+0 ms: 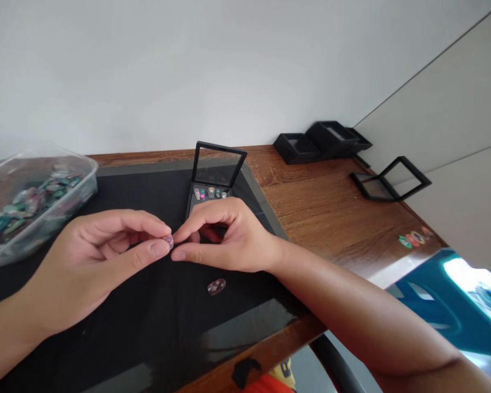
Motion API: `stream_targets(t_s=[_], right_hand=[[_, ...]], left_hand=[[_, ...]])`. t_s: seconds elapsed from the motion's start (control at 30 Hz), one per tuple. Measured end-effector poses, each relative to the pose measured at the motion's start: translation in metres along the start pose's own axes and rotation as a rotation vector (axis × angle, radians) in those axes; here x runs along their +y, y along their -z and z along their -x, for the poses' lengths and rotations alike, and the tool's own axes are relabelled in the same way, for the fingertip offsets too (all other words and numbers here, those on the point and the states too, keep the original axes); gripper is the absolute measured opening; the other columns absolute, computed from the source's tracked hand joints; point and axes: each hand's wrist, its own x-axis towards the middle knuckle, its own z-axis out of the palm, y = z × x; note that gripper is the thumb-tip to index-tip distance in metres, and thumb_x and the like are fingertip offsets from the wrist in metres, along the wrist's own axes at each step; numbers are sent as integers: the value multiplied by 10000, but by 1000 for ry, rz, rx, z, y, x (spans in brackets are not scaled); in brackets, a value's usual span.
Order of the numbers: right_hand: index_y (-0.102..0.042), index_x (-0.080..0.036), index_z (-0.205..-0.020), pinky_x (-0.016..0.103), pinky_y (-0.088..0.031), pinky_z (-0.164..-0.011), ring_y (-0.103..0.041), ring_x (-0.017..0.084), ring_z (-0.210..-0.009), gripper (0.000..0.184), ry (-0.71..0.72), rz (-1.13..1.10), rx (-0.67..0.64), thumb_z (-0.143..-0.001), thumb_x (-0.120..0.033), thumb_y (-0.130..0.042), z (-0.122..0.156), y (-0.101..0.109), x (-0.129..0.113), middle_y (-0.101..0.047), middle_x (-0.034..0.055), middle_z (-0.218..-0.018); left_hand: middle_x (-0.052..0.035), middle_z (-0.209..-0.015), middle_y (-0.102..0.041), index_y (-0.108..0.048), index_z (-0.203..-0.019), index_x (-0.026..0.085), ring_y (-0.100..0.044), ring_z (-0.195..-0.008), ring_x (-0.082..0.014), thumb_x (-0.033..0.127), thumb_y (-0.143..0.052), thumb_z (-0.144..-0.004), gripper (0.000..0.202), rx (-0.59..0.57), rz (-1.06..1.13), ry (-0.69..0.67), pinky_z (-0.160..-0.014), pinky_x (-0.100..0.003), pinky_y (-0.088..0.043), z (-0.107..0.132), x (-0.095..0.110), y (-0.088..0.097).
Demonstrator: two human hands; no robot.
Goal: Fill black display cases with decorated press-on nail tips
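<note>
Between the thumb and forefinger of my left hand (102, 256) is a small purple-patterned press-on nail (169, 240), partly covered by the fingertips. My right hand (229, 234) comes up close on its right side. The right forefinger and thumb tips are slightly apart at the nail's edge; whether they touch it is hard to see. A dark pinkish press-on nail (216, 286) with a pale pattern lies on the black mat (163, 311) below my right hand. Behind that hand stands an open black display case (220, 164) holding several colourful press-on nails (211, 192); my hand hides its front part.
A clear plastic tub (92, 174) with many small packed pieces is at the left. Black boxes (319, 143) are grouped at the back right, near another open black case (393, 180). Colourful round pieces (413, 238) lie near the table's right edge, beside a blue chair (445, 305).
</note>
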Motion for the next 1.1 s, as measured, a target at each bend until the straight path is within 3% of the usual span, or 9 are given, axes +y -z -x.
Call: stream_targets(t_s=[0.1, 0.2, 0.43, 0.57, 0.73, 0.83, 0.97, 1.03, 1.1], right_hand=[[-825, -130, -1107, 196, -333, -490, -430, 27, -560, 321, 79, 146, 56, -844, -253, -962, 2, 4, -2, -662, -66, -741], [-807, -140, -1212, 178, -370, -514, -491, 28, -597, 404, 190, 200, 71, -853, -248, -958, 3, 4, -3, -659, -71, -761], [-857, -154, -1144, 173, -454, -554, -547, 34, -571, 281, 198, 293, 47, -926, -322, -914, 6, -1, -4, -720, -45, -736], [-863, -129, -1110, 175, -499, -624, -595, 42, -612, 270, 267, 341, 42, -917, -306, -929, 6, -2, -4, -725, -36, -739], [-857, -128, -1147, 178, -517, -684, -660, 52, -671, 221, 362, 472, 3, -987, -281, -862, 5, 6, -12, -754, -23, -771], [-854, -139, -1132, 218, -493, -660, -589, 61, -627, 233, 250, 582, 79, -978, -313, -869, 3, 20, -23, -703, -35, -737], [-826, -160, -1153, 271, -426, -619, -408, 84, -572, 234, 101, 607, 399, -968, -304, -837, -1, 50, -34, -457, -93, -623], [-820, -141, -1156, 278, -389, -605, -396, 82, -573, 251, 3, 624, 359, -972, -310, -801, -2, 64, -35, -485, -83, -644], [-837, -126, -1133, 278, -357, -597, -416, 80, -571, 284, -131, 669, 196, -950, -343, -811, -1, 74, -35, -526, -75, -640]], left_hand=[[14, -820, -841, -899, -981, 356, -810, -720, -107, 252, -956, -779, 234, -35, 103, 79, -655, -84, -616, -3, -3, 3], [5, -818, -835, -867, -1145, 344, -791, -700, -109, 264, -986, -793, 380, -72, 170, 143, -648, -106, -626, -5, -8, 7], [5, -905, -866, -812, -1239, 377, -832, -811, -127, 324, -927, -908, 354, -180, 242, 241, -708, -123, -647, -2, -12, 9], [0, -886, -867, -819, -1192, 328, -832, -772, -139, 263, -950, -875, 350, -194, 277, 262, -657, -124, -644, -2, -10, 5], [-4, -1022, -885, -804, -1253, 346, -854, -891, -136, 353, -914, -929, 343, -188, 268, 255, -788, -140, -676, -5, -18, 7], [-58, -1126, -879, -794, -1279, 311, -857, -1010, -179, 454, -891, -942, 379, -116, 122, 183, -816, -177, -695, -6, -26, 11], [-53, -1107, -870, -793, -1233, 297, -839, -1029, -149, 507, -844, -968, 342, -92, -87, 101, -857, -145, -667, -6, -33, 13], [-40, -1079, -866, -791, -1203, 294, -835, -1014, -143, 495, -816, -982, 300, -103, -180, 44, -879, -156, -666, -5, -34, 12], [-35, -1045, -862, -795, -1154, 287, -834, -948, -149, 475, -782, -990, 250, -120, -296, -33, -830, -173, -672, -4, -35, 11]])
